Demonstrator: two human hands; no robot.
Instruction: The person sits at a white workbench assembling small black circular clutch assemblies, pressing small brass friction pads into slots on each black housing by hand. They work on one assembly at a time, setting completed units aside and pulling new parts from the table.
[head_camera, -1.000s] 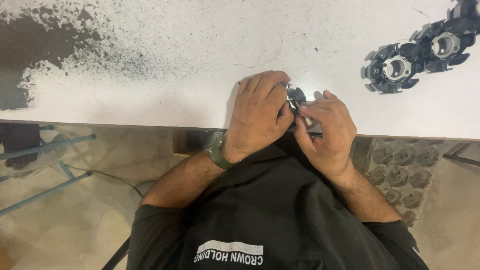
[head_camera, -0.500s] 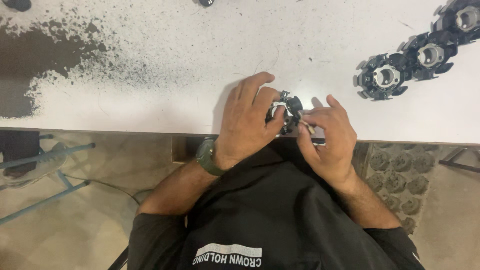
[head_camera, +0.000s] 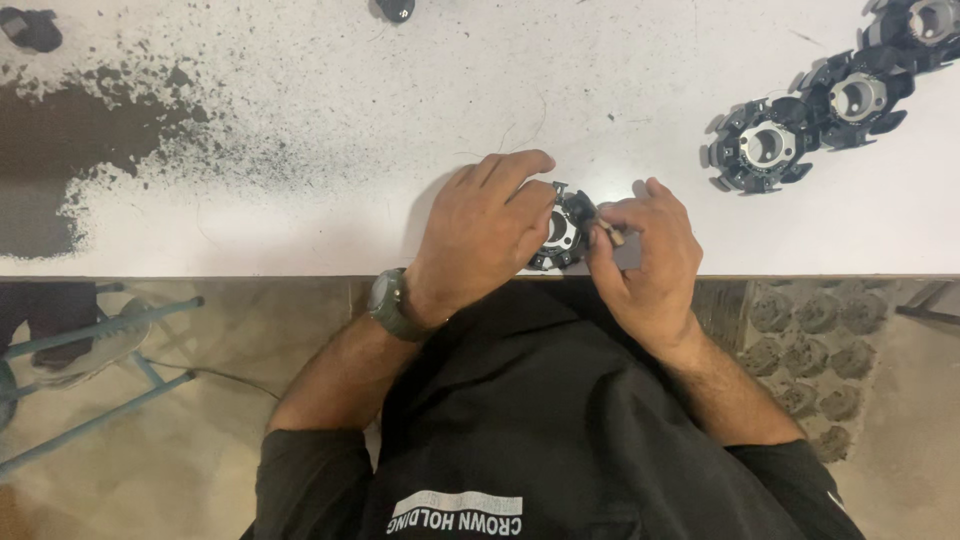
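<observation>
My left hand (head_camera: 480, 235), with a watch on its wrist, cups a black round slotted part (head_camera: 560, 232) with a metal ring in its centre. It holds the part at the near edge of the white table (head_camera: 300, 230). My right hand (head_camera: 650, 262) is on the part's right side. Its thumb and forefinger pinch a small brown piece (head_camera: 611, 236) against the rim. Fingers hide much of the part.
Three similar black slotted parts (head_camera: 765, 147) lie in a row at the far right of the table. A dark worn patch (head_camera: 70, 150) covers the table's left. Small dark objects (head_camera: 396, 9) sit at the far edge. A blue metal frame (head_camera: 100, 335) stands below left, and a tray of round parts (head_camera: 800, 350) below right.
My left hand's fingers have drawn back off the part, so more of it shows. My right hand has shifted a little along its right side. Both hands stay at the table edge.
</observation>
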